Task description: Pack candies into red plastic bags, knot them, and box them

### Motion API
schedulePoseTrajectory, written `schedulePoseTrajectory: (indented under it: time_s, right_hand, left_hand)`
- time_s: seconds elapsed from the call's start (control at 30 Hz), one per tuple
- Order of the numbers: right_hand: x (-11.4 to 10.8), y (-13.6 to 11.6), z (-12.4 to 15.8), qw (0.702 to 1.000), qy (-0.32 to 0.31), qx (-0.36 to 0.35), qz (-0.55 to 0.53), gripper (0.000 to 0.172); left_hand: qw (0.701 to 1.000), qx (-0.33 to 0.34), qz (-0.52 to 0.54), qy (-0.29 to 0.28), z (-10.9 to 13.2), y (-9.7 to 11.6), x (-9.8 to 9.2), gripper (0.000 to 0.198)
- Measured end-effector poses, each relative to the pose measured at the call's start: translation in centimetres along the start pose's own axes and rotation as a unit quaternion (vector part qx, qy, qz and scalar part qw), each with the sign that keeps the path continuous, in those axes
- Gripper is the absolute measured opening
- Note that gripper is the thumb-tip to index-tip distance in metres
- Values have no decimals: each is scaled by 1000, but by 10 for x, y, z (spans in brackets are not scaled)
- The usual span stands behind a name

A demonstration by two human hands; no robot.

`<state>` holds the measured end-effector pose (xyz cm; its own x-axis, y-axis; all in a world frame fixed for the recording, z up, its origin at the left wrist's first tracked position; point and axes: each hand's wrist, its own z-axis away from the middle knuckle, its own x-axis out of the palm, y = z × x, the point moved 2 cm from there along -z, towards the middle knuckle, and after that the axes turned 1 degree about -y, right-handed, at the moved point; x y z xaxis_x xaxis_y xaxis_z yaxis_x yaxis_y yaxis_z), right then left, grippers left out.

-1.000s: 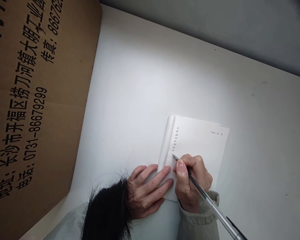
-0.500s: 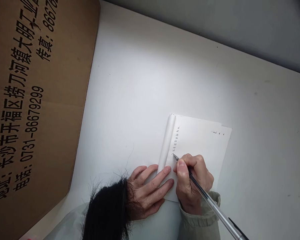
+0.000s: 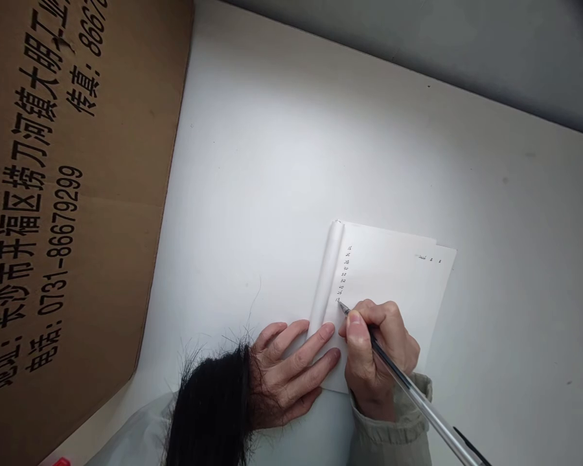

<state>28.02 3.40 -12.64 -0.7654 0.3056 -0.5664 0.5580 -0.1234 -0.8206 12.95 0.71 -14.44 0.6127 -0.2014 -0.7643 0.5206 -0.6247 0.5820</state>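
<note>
A sheet of white paper (image 3: 393, 272), part of what looks like a notepad with its left side rolled over, lies on the white table. Down its left side runs a column of small handwritten numbers; a short line of writing sits at the upper right. My right hand (image 3: 381, 356) grips a pen (image 3: 408, 385) with a clear barrel, its tip on the paper at the lowest number. Fingers spread, my left hand (image 3: 291, 375) rests flat on the paper's lower left part and the rolled edge. Dark hair hangs over the left wrist.
A large cardboard box (image 3: 121, 194) with black printed characters stands along the left side. The white table (image 3: 252, 142) reaches to a grey surface (image 3: 490, 52) at the top right. A small red object (image 3: 61, 462) shows at the bottom left edge.
The pen tip has moved very slightly, and the lowest number looks a little more complete. The whole view has shifted slightly; the left hand stays in place on the paper.
</note>
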Motion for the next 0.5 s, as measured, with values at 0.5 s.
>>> schedulePoseTrajectory:
  time_s: [0.5]
  right_hand:
    - [-5,10,-2,959,-1,131,-251,23]
  left_hand:
    - [999,18,-8,-35,-2,-3,-5,33]
